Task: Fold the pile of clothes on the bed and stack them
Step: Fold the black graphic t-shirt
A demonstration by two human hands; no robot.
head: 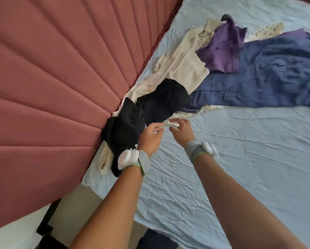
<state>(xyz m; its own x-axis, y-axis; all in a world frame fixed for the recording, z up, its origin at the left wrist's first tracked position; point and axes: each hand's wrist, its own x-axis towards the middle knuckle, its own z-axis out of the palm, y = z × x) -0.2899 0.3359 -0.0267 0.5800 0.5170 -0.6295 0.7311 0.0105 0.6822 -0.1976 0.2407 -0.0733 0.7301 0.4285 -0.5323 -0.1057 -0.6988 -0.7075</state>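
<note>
Bed [240,159] in pale blue sheet, padded pink headboard [42,69] to the left. Black garment [150,108] lies just beyond left hand [148,139], against headboard. Left hand and right hand [182,131] each pinch the near edge of a pale patterned cloth [170,125] between them. Cream garment [184,69], purple garment [220,49], navy garment [276,74] sprawl beyond right hand, unfolded. Risk: patterned cloth runs under the pile; pulling may drag the black garment along or slip the thin pinch.

two hands, left hand [150,135] and right hand [182,131], two grey wrist straps, one black garment [150,105] beyond the left hand, one cream garment [184,69], one purple garment [222,47], one navy garment [269,78] farther off
</note>
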